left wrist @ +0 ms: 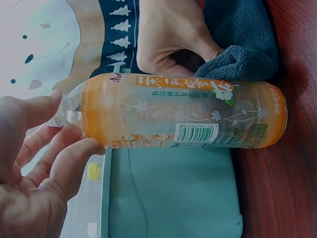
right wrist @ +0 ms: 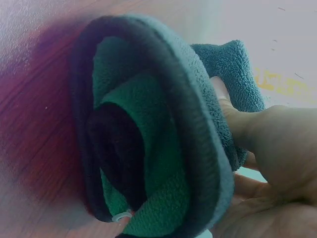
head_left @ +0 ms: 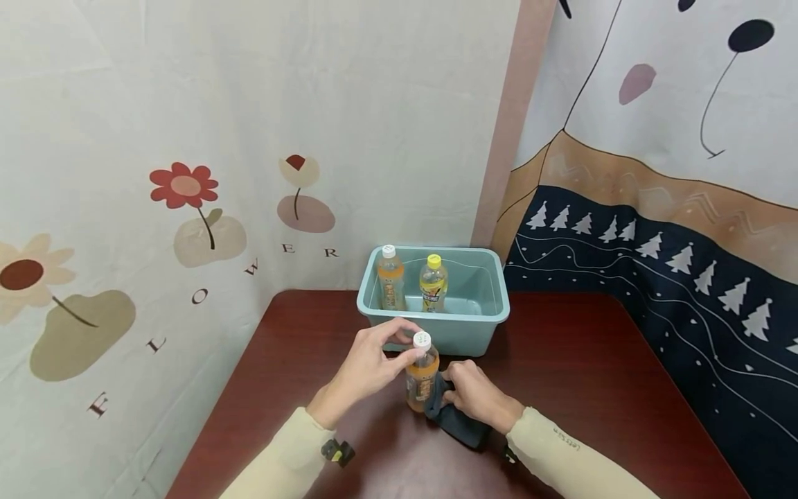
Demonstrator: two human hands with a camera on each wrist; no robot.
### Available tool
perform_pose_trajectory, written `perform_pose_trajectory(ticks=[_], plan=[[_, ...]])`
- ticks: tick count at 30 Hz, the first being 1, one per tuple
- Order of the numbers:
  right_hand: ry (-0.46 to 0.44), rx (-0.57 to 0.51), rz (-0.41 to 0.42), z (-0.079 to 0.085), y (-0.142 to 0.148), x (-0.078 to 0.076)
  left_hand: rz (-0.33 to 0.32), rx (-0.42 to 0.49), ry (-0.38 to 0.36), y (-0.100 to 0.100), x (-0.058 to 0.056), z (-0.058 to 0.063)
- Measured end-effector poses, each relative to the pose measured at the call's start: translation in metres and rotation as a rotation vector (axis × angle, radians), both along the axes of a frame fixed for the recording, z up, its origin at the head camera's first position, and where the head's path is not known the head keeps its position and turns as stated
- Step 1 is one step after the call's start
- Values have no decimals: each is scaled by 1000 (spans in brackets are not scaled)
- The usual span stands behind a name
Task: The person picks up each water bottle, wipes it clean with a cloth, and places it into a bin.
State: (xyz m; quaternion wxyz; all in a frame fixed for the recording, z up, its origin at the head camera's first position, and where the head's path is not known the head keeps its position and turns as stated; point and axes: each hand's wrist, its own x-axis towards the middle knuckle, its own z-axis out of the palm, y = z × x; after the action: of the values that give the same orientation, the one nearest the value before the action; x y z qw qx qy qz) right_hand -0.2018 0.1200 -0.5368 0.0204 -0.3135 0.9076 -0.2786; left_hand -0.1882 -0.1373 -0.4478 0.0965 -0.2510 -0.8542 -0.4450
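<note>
A clear bottle with an orange label and white cap (head_left: 422, 378) stands on the table in front of the bin. My left hand (head_left: 377, 357) pinches it around the neck, just under the cap; the left wrist view shows the thumb and fingers at the neck of the bottle (left wrist: 173, 111). My right hand (head_left: 476, 394) grips a folded dark blue-green towel (head_left: 460, 421), whose edge lies against the bottle's lower right side. Seen from the right wrist, the towel (right wrist: 203, 114) hangs in loops from the pinching fingers, and the bottle is hidden behind it.
A light blue-green plastic bin (head_left: 436, 333) stands behind the hands on the dark red table (head_left: 561, 360). Inside it are an orange-labelled bottle (head_left: 391, 281) with a white cap and a yellow-capped bottle (head_left: 433, 284). Printed cloth walls (head_left: 374, 138) rise at the table's back and sides.
</note>
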Motion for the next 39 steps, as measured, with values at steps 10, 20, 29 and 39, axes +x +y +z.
perform_pose_trajectory(ticks=[10,20,29,39], plan=[[50,-89,-29,26,4,5,6,-10,17,1,0,2],[124,-197,-91,68,5,12,20,-12,34,-1,1,3],[199,-235,-74,95,-3,18,23,-11,-12,-1,1,3],[183,-173,-69,101,-5,17,16,-16,-17,-2,-1,2]])
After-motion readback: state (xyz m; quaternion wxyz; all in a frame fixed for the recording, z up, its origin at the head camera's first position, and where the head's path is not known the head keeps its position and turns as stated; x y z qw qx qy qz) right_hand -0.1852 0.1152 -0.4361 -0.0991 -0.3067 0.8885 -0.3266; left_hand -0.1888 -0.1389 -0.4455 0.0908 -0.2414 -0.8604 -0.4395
